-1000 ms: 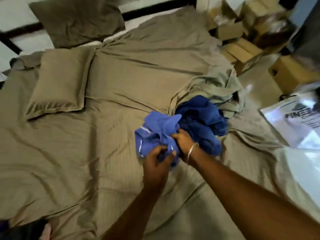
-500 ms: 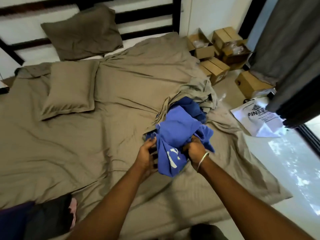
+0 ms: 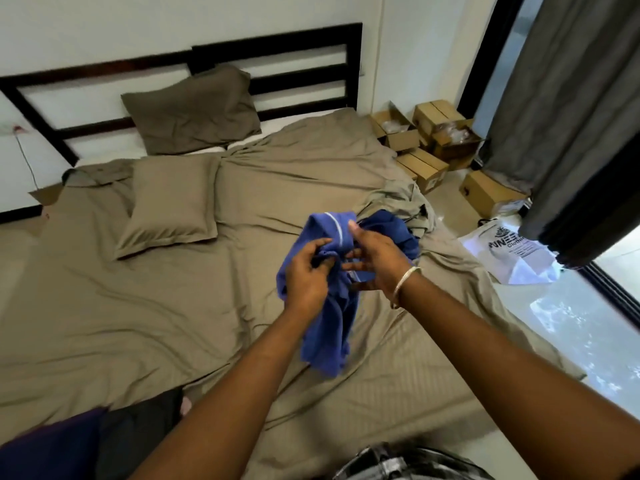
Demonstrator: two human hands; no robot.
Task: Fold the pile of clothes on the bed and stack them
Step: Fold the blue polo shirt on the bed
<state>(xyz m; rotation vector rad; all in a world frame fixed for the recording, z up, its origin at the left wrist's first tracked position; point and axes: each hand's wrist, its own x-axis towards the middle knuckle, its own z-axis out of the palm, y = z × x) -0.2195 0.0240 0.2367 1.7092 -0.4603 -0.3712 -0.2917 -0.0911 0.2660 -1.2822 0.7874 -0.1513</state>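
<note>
Over the bed (image 3: 138, 323), both hands' grip bunches, half-hiding, blue garment (image 3: 329, 341).

Bare forearms, silver bangle (image 3: 405, 284)

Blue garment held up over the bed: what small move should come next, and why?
Probably the right hand should close on an edge near the white stripe, so both hands can spread the cloth. The blue garment hangs bunched and twisted from the left hand, which pinches it, while the right hand's fingers are spread against it. It cannot be folded until opened flat over the bed.
</note>
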